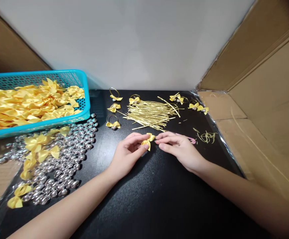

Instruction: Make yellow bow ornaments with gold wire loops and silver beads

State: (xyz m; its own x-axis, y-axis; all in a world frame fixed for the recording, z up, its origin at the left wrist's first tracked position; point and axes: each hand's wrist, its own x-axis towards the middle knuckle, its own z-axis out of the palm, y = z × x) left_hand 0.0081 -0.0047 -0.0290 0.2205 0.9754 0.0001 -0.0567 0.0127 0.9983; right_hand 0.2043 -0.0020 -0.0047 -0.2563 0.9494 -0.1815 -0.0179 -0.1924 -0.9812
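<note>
At the middle of the black table, a yellow ribbon bow [146, 145] is pinched between the thumb and fingers of my left hand [129, 149]. My right hand [178, 149] is just to the right of the bow, its thumb and fingertips drawn together. Whatever sits in that pinch is too small to make out. Behind the right hand, a pink loop handle [192, 140] shows in part; the rest of it is hidden. Beyond both hands lies a pile of gold twist ties [151, 114].
A blue basket [86, 99] of yellow bows stands at the left. Silver bells or beads [57, 176] spread before it, with loose bows [36, 142] on top. Bows with gold loops [113, 125] lie around the ties. Tie scraps [206, 136] are at the right. Cardboard walls [266, 66] flank the table.
</note>
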